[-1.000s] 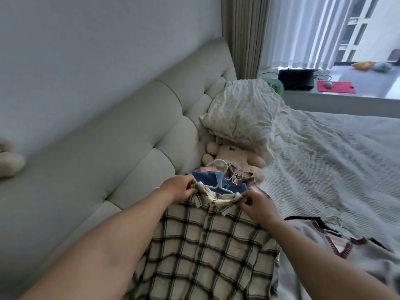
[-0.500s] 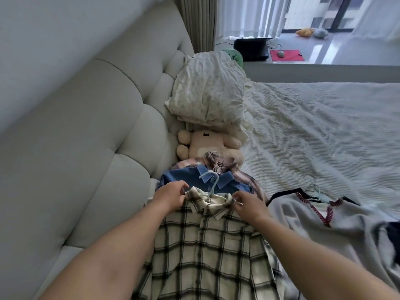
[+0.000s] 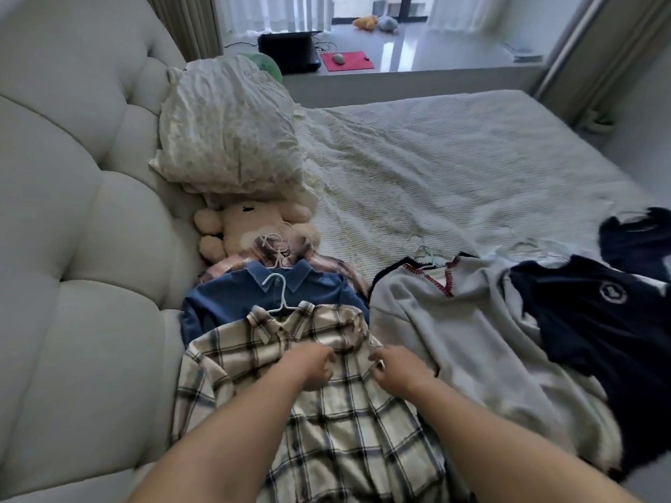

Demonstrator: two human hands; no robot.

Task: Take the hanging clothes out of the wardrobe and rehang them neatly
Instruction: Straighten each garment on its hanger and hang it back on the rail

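Note:
A cream and black plaid shirt [image 3: 326, 426] lies flat on the bed on a pale blue hanger [image 3: 277, 297]. My left hand [image 3: 312, 366] and my right hand [image 3: 394, 370] rest on its chest, fingers curled and pinching the fabric at the front placket. Under it lies a blue collared shirt [image 3: 254, 295], and under that a pink plaid shirt [image 3: 337, 266], each on a hanger. To the right lie a grey sweater with red-stitched V-neck [image 3: 454, 328] and a navy T-shirt with a round logo [image 3: 595, 317].
A padded cream headboard [image 3: 72, 212] runs along the left. A rumpled pillow [image 3: 232, 128] and a plush bear [image 3: 239, 226] sit at the bed's head. The white bedspread [image 3: 454, 168] stretches beyond. A window ledge with laptop [image 3: 290, 52] and red mousepad [image 3: 346, 61] lies behind.
Both hands slid down from the plaid shirt's collar to its chest and came closer together. The camera view swung right and down, bringing the sweater and the navy T-shirt into sight.

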